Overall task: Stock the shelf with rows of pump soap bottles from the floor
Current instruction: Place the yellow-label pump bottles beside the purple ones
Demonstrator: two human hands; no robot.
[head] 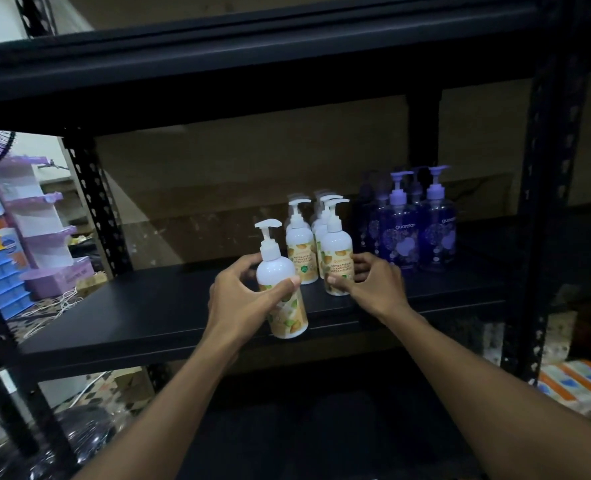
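placing is the step in hand. the left hand wraps thumb and fingers round a white pump bottle, which leans a little to the left at the shelf's front edge; whether its base already touches the board i cannot tell. the right hand is curled round the lower half of the front bottle of the right white row, thumb on the label and fingers behind, and seems to steady or square it.

the shelf is a black board in a dark metal rack. 2 short rows of white bottles run from near the middle toward the back edge, pumps facing right. the left row's leading bottle stands slightly further back than the one under the right hand, so a gap sits in front of it. toward the right edge, just beside the white rows, stands a cluster of purple bottles. the left half of the board is bare.

i judge the stocking partly done. the next move calls for righting the held bottle, sliding it into that gap beside the steadied one, pump turned to match, then letting go gently, since these tall, narrow bottles look easy to tip into their neighbours. the floor supply is out of view.
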